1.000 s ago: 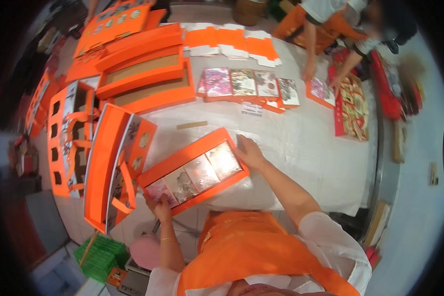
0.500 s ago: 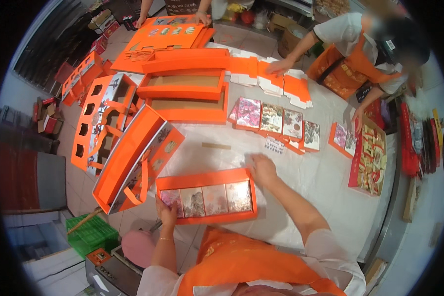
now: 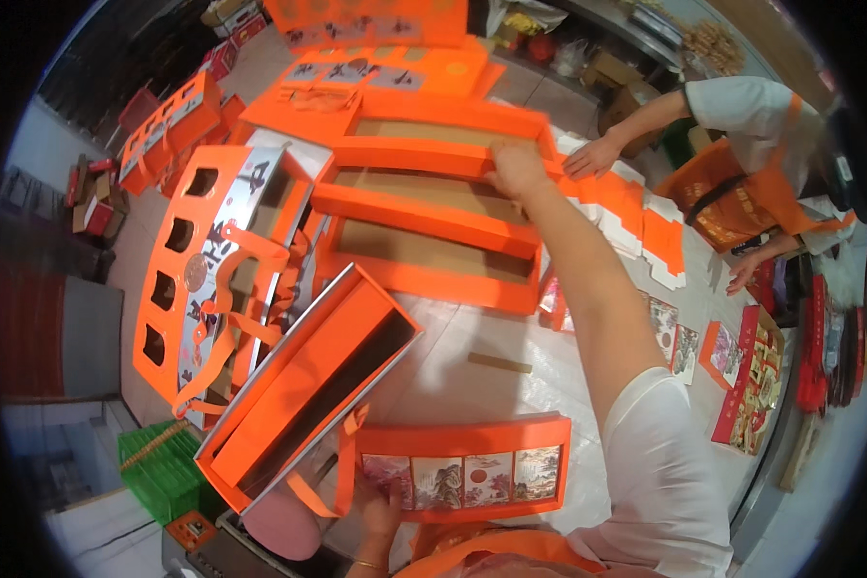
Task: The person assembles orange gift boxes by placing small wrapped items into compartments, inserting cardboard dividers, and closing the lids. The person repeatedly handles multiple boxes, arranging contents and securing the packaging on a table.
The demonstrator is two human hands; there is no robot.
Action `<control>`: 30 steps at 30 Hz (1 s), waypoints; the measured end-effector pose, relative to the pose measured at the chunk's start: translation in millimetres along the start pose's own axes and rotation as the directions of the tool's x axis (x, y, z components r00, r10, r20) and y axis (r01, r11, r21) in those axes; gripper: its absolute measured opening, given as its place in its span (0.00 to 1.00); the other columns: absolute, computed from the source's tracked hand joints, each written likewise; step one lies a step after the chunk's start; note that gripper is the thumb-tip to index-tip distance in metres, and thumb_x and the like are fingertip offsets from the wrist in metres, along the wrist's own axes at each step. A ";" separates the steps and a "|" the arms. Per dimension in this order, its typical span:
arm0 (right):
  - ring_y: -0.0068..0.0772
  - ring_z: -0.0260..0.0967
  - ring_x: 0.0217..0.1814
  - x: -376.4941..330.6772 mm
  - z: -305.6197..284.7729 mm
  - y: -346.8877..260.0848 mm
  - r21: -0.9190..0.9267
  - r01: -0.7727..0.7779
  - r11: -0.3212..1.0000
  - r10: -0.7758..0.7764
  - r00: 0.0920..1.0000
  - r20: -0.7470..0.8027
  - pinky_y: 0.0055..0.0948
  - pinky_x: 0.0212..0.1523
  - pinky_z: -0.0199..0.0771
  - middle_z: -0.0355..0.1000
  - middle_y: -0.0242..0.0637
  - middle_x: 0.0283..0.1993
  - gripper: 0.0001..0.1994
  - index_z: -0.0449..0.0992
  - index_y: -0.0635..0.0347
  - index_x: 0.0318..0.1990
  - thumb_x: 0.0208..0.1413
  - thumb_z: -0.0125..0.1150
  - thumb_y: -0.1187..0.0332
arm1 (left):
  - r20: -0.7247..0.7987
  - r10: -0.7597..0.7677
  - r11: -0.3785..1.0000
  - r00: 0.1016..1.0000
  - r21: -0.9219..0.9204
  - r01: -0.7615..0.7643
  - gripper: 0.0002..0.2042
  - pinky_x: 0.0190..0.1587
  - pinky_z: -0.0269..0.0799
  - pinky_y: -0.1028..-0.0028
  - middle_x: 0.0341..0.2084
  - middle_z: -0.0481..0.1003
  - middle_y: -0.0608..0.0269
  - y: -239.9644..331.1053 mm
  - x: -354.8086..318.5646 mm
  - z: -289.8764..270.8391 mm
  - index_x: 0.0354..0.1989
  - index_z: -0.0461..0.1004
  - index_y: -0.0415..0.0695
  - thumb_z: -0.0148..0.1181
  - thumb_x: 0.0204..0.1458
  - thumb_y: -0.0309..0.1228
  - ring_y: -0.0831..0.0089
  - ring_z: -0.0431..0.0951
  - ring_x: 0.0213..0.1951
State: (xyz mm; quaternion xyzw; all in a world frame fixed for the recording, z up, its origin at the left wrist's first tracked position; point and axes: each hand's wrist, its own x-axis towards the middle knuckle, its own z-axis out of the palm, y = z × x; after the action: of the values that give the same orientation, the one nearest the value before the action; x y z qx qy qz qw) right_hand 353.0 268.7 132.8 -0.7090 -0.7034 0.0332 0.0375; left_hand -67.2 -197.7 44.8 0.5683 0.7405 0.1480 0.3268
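At the near edge of the table lies an orange tray (image 3: 472, 433) filled with a row of several small square boxes (image 3: 488, 479) with painted landscapes. My left hand (image 3: 380, 512) grips this tray's left end, its fingers partly in shadow. Stretched far forward, my right hand (image 3: 522, 170) has its fingers closed over the wall of the farthest empty orange tray (image 3: 443, 114). Two more empty orange trays, a middle one (image 3: 433, 211) and a nearer one (image 3: 424, 275), lie in front of it. Left of the filled tray, an orange carrier box (image 3: 303, 385) with ribbon handles lies tilted and open-sided.
Another orange-and-grey carrier (image 3: 197, 279) stands on the left. Flat orange card pieces (image 3: 636, 226) lie beyond my right arm, with a co-worker's hand (image 3: 592, 159) on them. A red box of wrapped items (image 3: 749, 385) sits at the right. A green crate (image 3: 169, 472) is at lower left.
My right hand has left the filled tray's right end and reached forward to the empty trays. My left hand stays on the filled tray. An orange panel now stands raised at the back.
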 end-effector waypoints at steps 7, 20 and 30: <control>0.53 0.68 0.50 -55.1 -33.0 -3.4 0.024 0.329 0.944 -0.313 0.916 -0.252 0.47 0.48 0.73 0.69 0.45 0.44 0.16 0.72 0.57 0.43 0.46 0.69 0.70 | 0.025 -0.038 0.999 0.999 -0.039 0.038 0.49 0.66 0.51 0.48 0.67 0.51 0.29 9.0 2.3 1.1 0.74 0.40 0.35 0.66 0.49 0.39 0.33 0.55 0.65; 0.46 0.65 0.38 -577.7 -124.4 90.7 0.093 0.145 0.985 -0.122 0.969 -0.214 0.44 0.38 0.68 0.63 0.40 0.34 0.16 0.70 0.58 0.34 0.36 0.69 0.75 | -0.087 0.404 0.799 0.910 -0.451 -0.398 0.34 0.68 0.53 0.55 0.69 0.52 0.42 130.1 -61.9 17.4 0.70 0.53 0.36 0.59 0.56 0.30 0.48 0.55 0.69; 0.45 0.67 0.43 -843.3 -70.1 147.5 0.203 -0.010 0.979 -0.021 0.989 0.150 0.42 0.43 0.70 0.65 0.39 0.36 0.11 0.70 0.56 0.32 0.43 0.66 0.71 | 0.216 0.907 0.336 0.362 0.148 -0.930 0.47 0.67 0.51 0.51 0.69 0.52 0.42 249.9 -169.6 182.5 0.71 0.52 0.39 0.72 0.44 0.43 0.49 0.54 0.69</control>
State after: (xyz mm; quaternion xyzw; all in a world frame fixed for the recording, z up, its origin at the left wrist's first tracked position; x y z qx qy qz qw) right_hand 499.8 -576.1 183.1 -0.6950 -0.6991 0.1583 0.0564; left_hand 261.8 -307.1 110.4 0.9279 0.2871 0.1862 0.1482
